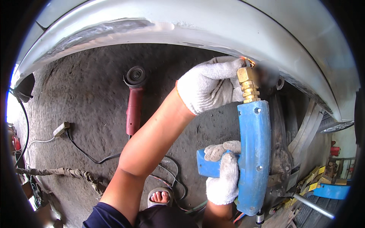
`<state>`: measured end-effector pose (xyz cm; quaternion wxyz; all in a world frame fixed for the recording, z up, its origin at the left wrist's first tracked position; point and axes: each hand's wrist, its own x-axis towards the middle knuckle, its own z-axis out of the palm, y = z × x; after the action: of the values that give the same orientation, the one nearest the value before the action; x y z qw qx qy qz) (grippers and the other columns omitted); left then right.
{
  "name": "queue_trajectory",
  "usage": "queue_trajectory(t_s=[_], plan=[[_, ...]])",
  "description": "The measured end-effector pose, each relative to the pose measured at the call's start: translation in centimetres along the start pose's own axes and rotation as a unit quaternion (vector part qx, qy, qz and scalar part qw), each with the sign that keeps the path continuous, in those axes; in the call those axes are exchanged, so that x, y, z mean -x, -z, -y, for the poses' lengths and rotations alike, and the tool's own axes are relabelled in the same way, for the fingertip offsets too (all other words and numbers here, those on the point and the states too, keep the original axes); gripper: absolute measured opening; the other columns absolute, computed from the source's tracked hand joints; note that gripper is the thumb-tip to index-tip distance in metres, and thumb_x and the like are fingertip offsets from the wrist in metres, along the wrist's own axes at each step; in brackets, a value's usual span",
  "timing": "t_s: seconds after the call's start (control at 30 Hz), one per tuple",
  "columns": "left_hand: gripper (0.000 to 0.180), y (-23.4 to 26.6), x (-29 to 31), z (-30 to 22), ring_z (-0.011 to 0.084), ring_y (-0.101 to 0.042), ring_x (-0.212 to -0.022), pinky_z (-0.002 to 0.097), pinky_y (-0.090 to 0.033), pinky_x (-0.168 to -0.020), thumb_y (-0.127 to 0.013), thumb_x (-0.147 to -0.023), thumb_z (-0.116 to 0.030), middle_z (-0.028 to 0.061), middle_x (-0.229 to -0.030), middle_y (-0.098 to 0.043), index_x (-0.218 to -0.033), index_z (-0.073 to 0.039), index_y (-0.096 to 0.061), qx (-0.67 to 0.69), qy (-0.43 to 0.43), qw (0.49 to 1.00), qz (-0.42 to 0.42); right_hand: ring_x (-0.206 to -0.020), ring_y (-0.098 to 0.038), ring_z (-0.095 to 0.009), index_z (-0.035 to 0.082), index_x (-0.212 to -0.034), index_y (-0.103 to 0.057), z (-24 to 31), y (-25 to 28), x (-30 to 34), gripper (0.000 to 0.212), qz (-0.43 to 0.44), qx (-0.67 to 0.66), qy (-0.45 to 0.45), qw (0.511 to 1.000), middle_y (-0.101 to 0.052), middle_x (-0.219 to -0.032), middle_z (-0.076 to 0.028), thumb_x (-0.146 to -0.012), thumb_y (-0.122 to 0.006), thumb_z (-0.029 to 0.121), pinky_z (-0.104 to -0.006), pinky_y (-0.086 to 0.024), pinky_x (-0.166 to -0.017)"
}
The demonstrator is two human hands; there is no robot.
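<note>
A blue welding gun (254, 152) stands along the right of the view, its brass fittings (249, 85) pointing up at the lower edge of a pale car body panel (213, 22). Orange sparks glow where the tip meets the panel. My right hand (224, 174), in a white knit glove, is wrapped around the gun's blue side handle (207, 163). Also gloved, my left hand (211, 85) is closed at the brass end, its fingertips close to the sparks. What exactly its fingers pinch at the tip is hidden. Worn, sanded patches (102, 32) mark the panel.
A red angle grinder (134, 102) lies on the dark, rough floor left of my forearm. Cables and a plug connector (61, 129) trail across the floor. A metal jack-like stand (281, 152) with a steel bar (313, 206) is at the right, near a blue object (330, 191).
</note>
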<state>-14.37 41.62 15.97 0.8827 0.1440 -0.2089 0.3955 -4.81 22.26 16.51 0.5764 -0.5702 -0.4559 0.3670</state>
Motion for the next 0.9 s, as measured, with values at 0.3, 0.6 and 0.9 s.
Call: queue_trajectory(t_s=[0.3,0.6,0.9], plan=[[0.041,3.1,3.7,3.2,0.0202,-0.064,-0.082,0.0351,-0.054,-0.069,-0.070,-0.095,-0.032,0.0099,-0.097,-0.063,-0.116,0.000,-0.059,-0.070,0.042,0.980,-0.182,-0.073,-0.060,-0.027,-0.002,-0.137,-0.045,0.4,5.6,2.2,0.058,0.094,-0.267,0.006,0.959,-0.063,-0.083,-0.013,-0.094,-0.065,0.032,-0.0484,-0.049,-0.074],[0.021,9.0,9.0,17.7,0.0344,-0.068,-0.084,0.0409,-0.054,-0.077,-0.065,-0.086,-0.021,0.0184,-0.090,-0.070,-0.095,-0.002,-0.070,-0.783,0.313,0.530,-0.089,-0.067,-0.049,-0.020,0.004,-0.122,-0.055,2.6,27.6,1.7,0.040,0.103,-0.407,-0.034,0.907,-0.052,-0.075,-0.005,-0.104,-0.034,0.032,-0.0389,-0.038,-0.072],[0.019,23.8,-3.7,27.7,0.0419,-0.064,-0.093,0.0480,-0.053,-0.084,-0.063,-0.088,-0.021,0.0207,-0.098,-0.066,-0.099,-0.006,-0.069,-0.912,0.215,0.348,-0.019,-0.065,-0.040,-0.016,0.007,-0.127,-0.055,-0.3,35.8,6.5,0.042,0.051,-0.476,-0.059,0.876,-0.041,-0.072,0.000,-0.104,-0.032,0.034,-0.0375,-0.032,-0.072]])
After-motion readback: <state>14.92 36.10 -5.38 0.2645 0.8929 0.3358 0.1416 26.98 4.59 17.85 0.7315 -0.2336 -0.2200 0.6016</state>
